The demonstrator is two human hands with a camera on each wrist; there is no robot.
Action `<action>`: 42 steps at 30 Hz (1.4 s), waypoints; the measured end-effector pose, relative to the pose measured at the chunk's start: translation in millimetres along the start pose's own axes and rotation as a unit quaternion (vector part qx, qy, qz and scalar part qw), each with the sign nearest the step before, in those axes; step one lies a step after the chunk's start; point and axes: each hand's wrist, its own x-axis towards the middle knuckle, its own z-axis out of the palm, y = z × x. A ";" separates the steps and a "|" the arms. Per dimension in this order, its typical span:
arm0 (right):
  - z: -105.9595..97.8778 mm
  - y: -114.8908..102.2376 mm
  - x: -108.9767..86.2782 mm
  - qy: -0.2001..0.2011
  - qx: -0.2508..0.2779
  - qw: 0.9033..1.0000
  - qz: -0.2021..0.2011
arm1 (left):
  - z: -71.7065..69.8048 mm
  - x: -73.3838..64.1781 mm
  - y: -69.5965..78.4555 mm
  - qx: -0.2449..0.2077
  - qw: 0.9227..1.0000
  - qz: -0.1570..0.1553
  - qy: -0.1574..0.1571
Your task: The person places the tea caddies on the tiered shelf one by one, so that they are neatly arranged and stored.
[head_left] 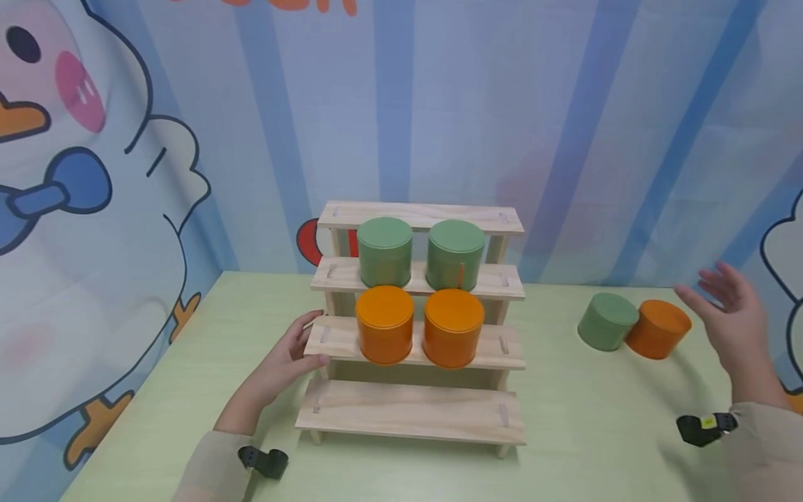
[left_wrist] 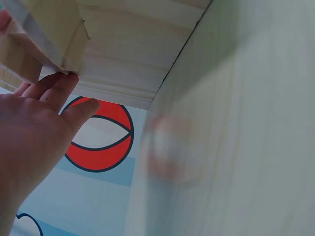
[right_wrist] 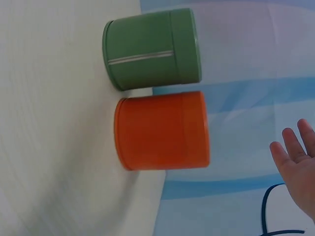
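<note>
My left hand [head_left: 285, 361] touches the wooden rack [head_left: 408, 411], grip unclear. My right hand [head_left: 735, 321], fingers loose, empty, hangs near the worktop [head_left: 577, 418] orange tin [head_left: 659, 329]. Judged: reaching; next calls for grasping.

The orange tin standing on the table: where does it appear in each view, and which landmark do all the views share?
Head: the orange tin is at the right, between the green tin on the table and the right hand.
Left wrist: not in it.
Right wrist: near the centre, just below that green tin in the picture.
Shared landmark: the blue-striped backdrop, visible in all three.
</note>
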 end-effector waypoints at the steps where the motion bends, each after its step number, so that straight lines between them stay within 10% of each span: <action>1: -0.3 2.8 1.3 0.000 0.001 1.000 0.006 | 0.0 0.0 0.0 0.000 1.000 -0.001 0.001; 9: 1.8 32.9 14.6 0.010 0.021 0.999 0.040 | -0.2 0.1 -1.3 0.002 1.000 -0.005 0.005; 13: 3.2 96.2 55.1 0.008 0.012 0.999 0.047 | -0.4 0.2 -1.4 0.004 1.000 -0.004 0.005; 20: -2.6 46.0 16.3 -0.059 0.033 0.995 0.078 | -1.5 -0.7 -0.3 0.006 1.000 -0.007 0.008; 42: 1.8 75.2 14.8 -0.150 0.026 0.979 0.132 | 0.0 0.4 -0.5 0.002 1.000 0.003 0.001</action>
